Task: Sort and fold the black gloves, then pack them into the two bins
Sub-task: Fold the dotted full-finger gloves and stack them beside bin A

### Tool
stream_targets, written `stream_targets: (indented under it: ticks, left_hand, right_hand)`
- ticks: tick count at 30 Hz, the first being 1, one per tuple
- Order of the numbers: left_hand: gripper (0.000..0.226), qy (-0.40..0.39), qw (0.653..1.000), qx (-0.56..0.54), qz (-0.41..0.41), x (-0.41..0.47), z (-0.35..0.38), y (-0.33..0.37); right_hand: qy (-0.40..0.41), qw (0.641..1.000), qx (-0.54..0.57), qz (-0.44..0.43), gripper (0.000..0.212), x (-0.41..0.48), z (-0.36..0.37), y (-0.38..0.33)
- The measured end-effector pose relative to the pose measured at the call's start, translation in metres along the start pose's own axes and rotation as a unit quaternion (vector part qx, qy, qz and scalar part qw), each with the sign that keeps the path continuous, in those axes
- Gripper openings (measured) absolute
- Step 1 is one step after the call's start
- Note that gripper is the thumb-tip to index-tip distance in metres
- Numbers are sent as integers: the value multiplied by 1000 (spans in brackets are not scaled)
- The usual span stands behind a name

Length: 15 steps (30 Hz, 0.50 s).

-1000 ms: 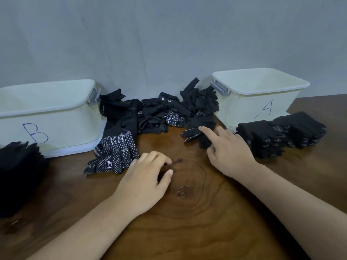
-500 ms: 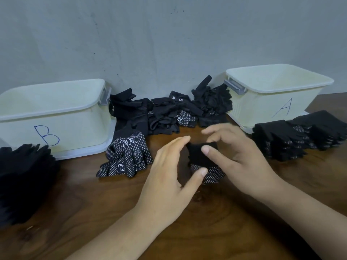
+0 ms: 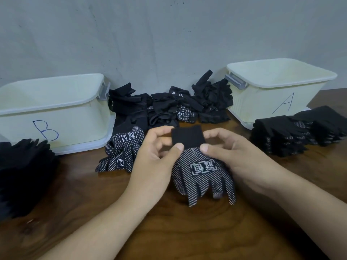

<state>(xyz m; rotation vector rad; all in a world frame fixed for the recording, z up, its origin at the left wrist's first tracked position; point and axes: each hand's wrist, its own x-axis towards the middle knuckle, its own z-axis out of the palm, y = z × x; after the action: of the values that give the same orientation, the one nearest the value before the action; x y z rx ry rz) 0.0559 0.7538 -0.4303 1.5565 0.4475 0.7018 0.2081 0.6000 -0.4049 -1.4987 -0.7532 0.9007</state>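
1. Two-handed, pinched the dotted glove (image 3: 202, 173) by its cuff, left hand (image 3: 155, 156) and right hand (image 3: 231, 154) fingers at either edge, over the tabletop (image 3: 169, 231)
2. Risked a crooked fold from splayed, drooping glove tips
3. Risked a slip from that shallow pinch

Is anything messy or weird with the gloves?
The heap of gloves between bin B and bin A lies tangled, unlike the neat stack beside A. The held glove has one grey fingertip; the rest are dotted black.
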Motion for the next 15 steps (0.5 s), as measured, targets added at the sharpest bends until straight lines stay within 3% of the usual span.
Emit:
stream_targets:
  ticks: [2, 6, 8, 11, 15]
  left_hand:
    - [34, 31, 996, 72, -31, 8, -8, -12]
    - [37, 36, 986, 144, -72, 14, -14, -26]
    - [38, 21, 983, 178, -49, 13, -14, -26]
    - [35, -8, 957, 290, 21, 9, -15, -23]
    - [25, -54, 896, 423, 123, 7, -14, -28]
  right_hand:
    - [-29, 998, -28, 53, 53, 1, -8, 3]
    - [23, 996, 49, 67, 62, 7, -22, 11]
    - [70, 996, 20, 48, 56, 11, -28, 16]
    - [120, 981, -153, -19, 40, 13, -33, 24]
    - [62, 957, -260, -111, 20, 10, -29, 37]
